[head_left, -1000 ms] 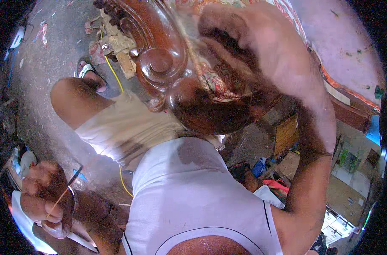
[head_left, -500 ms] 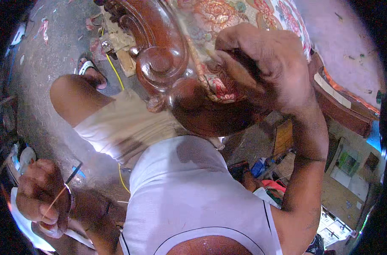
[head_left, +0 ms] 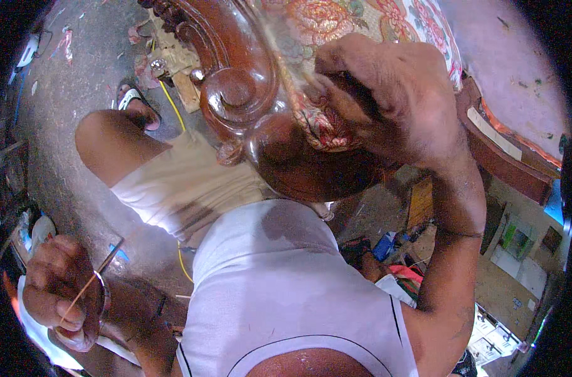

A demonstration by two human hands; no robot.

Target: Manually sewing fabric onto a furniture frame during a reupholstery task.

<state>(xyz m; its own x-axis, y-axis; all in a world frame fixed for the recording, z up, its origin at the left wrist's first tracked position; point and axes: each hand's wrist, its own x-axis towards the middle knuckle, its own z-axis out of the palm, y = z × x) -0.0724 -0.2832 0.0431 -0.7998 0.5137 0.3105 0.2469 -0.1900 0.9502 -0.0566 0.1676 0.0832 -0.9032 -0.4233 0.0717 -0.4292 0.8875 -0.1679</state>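
Note:
At the lower left, my left hand [head_left: 57, 286] is closed around a thin tan stick with a dark tip [head_left: 87, 286], which looks like a slim brush; it points up and away from me. My right hand [head_left: 393, 94] has its fingers curled against the floral upholstery fabric [head_left: 327, 22], at a gathered red-and-cream corner. Its fingertips are partly hidden. This cloth meets a glossy brown carved wooden frame [head_left: 236, 94] with a scroll, seemingly a sofa or chair. The rounded front of the frame [head_left: 298, 163] lies just below my right hand.
A yellow cord [head_left: 171, 103] runs over the grey floor beside my sandalled foot [head_left: 138, 110]. Wood scraps [head_left: 185, 91] lie under the frame. To the right stand a brown wooden rail [head_left: 509, 160] and a board [head_left: 518, 245]. Blue and red items [head_left: 383, 245] clutter the floor by my right elbow.
My left hand and the stick have shifted very slightly. My right hand stays at the fabric corner, nearly in the same place.

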